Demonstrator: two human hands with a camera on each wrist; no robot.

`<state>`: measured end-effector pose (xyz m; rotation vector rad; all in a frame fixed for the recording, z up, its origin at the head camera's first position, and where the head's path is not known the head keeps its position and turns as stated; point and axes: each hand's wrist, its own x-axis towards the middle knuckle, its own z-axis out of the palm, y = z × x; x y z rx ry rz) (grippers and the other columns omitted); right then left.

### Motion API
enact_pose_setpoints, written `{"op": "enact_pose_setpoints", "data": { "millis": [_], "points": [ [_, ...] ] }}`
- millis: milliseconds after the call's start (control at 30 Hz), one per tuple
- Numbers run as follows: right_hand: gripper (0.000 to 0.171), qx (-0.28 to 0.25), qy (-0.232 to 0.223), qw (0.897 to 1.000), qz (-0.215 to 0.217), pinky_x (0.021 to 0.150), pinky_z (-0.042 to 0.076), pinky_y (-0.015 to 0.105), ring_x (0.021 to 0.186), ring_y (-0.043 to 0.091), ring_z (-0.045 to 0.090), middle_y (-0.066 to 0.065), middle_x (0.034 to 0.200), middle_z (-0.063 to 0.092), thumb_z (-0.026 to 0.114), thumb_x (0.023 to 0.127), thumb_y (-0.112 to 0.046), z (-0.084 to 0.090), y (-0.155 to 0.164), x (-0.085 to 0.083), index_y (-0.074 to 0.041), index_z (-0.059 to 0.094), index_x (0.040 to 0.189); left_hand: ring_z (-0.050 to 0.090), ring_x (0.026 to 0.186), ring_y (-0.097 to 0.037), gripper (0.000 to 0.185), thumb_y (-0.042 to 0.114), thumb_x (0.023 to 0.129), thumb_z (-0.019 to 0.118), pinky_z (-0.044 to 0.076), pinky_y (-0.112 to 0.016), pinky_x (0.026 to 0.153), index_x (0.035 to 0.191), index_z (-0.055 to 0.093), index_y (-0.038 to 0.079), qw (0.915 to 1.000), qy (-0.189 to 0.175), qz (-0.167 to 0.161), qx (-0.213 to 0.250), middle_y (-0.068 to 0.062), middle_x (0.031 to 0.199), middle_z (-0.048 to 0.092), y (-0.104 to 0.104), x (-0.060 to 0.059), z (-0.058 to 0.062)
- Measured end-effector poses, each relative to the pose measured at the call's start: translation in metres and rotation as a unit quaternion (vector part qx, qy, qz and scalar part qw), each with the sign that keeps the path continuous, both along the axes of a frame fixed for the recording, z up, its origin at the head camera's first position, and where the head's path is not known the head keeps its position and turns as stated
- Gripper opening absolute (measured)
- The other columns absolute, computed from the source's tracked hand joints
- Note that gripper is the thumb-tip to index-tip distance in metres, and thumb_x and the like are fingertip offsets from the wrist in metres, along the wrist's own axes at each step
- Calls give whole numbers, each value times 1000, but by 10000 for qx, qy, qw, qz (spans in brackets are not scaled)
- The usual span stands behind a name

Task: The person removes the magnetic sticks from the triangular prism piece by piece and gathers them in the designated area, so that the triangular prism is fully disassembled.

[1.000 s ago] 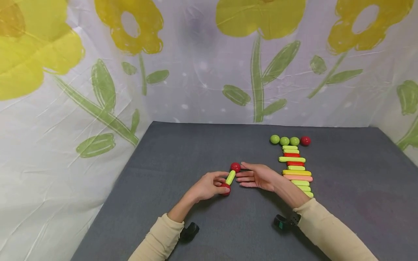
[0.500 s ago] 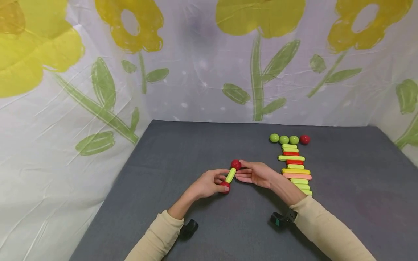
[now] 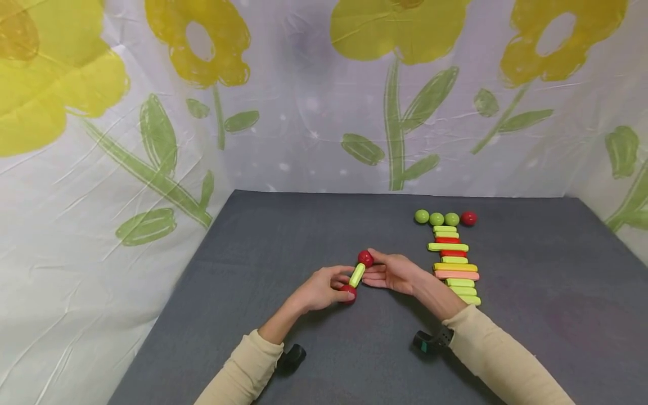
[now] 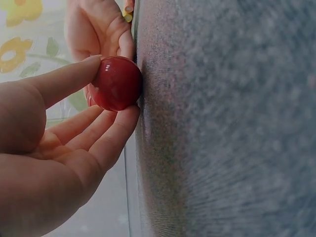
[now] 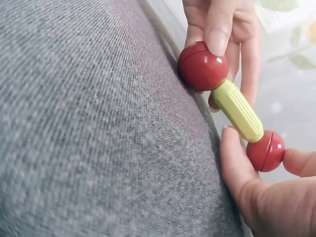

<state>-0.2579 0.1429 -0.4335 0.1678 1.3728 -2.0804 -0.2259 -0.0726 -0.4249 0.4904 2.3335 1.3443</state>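
Two red balls are joined by a short yellow-green rod (image 5: 239, 111), which slants away from me in the middle of the head view. My left hand (image 3: 324, 288) pinches the nearer red ball (image 4: 118, 84) between thumb and fingers. At the far end, the thumb and fingers of my right hand (image 3: 397, 274) hold the other red ball (image 5: 266, 151). The right wrist view shows the rod's grooved side and a slit in each ball. In the left wrist view the near ball hides the rod.
To the right on the dark grey table (image 3: 253, 253) lies a column of rods (image 3: 455, 268), green, red, yellow and pink. Beyond it stands a row with green balls (image 3: 436, 219) and one red ball (image 3: 468, 218). A flower-printed cloth (image 3: 298, 135) encloses the table.
My right hand has moved slightly left, its thumb and fingers coming onto the far red ball. My left hand keeps its pinch on the near ball. The head view has shifted slightly.
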Motion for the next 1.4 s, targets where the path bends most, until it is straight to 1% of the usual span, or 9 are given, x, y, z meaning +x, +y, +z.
{"op": "enact_pose_setpoints", "data": {
  "millis": [133, 367, 500, 700, 800, 933, 1067, 1233, 1400],
  "points": [
    [47, -85, -33, 10000, 1, 85, 51, 38, 86, 22, 67, 16, 96, 65, 45, 103, -28, 0, -2, 0, 7, 38, 134, 60, 106, -22, 57, 11, 84, 75, 50, -39, 86, 136, 51, 5, 9999, -77, -17, 143, -9, 116, 63, -2, 1, -2],
    [40, -184, 87, 9998, 9, 85, 51, 35, 87, 22, 67, 15, 95, 64, 42, 104, -24, 1, -3, 1, 7, 40, 130, 59, 108, -24, 57, 10, 84, 75, 50, -39, 86, 135, 51, 5, 9997, -76, -40, 246, -11, 117, 62, -3, 2, -3],
    [41, -178, 104, 9998, 0, 85, 51, 35, 87, 21, 66, 14, 95, 64, 41, 104, -24, 0, -2, 1, 7, 40, 131, 59, 108, -24, 56, 10, 84, 74, 49, -40, 87, 135, 51, 4, 9995, -99, -45, 283, -11, 117, 62, -3, 2, -3],
    [40, -248, -55, 9990, -376, 83, 52, 34, 84, 21, 67, 13, 92, 64, 41, 104, -26, -1, 2, 0, 6, 40, 129, 59, 107, -25, 57, 10, 83, 75, 50, -40, 86, 135, 52, 3, 9998, -118, -10, 187, -11, 116, 62, -3, 2, -1],
    [43, -224, -55, 9985, -487, 85, 51, 34, 87, 21, 67, 14, 95, 65, 43, 103, -26, -1, 4, -1, 5, 38, 133, 59, 106, -24, 57, 10, 83, 76, 50, -40, 86, 135, 52, 3, 9998, -138, 12, 155, -11, 115, 63, -3, 2, -1],
    [53, -1, 236, 9991, -358, 89, 49, 33, 92, 19, 65, 13, 103, 65, 47, 102, -26, 2, 7, -2, 5, 31, 141, 59, 107, -24, 58, 11, 83, 76, 50, -40, 87, 135, 51, 3, 9998, -154, 47, 125, -11, 115, 63, -3, 2, -1],
    [54, 174, 565, 9977, -345, 88, 49, 31, 95, 18, 64, 11, 108, 65, 49, 101, -27, 9, 13, -6, 6, 32, 141, 59, 108, -24, 58, 12, 83, 75, 49, -40, 87, 135, 51, 3, 9998, -141, 44, 138, -11, 116, 62, -4, 2, -1],
    [47, 88, 779, 9962, -387, 88, 49, 31, 98, 19, 64, 10, 106, 65, 49, 101, -22, 19, 27, -10, 6, 34, 136, 59, 106, -23, 58, 12, 84, 75, 50, -38, 86, 135, 51, 3, 9997, -170, 51, 149, -10, 115, 62, -4, 2, -2],
    [52, 144, 929, 9940, -558, 90, 48, 32, 94, 16, 65, 5, 104, 63, 49, 101, -17, 31, 43, -12, 7, 26, 141, 58, 108, -24, 58, 12, 83, 75, 49, -39, 87, 135, 51, 4, 9997, -182, 37, 126, -10, 116, 62, -4, 2, -2]
  ]
}}
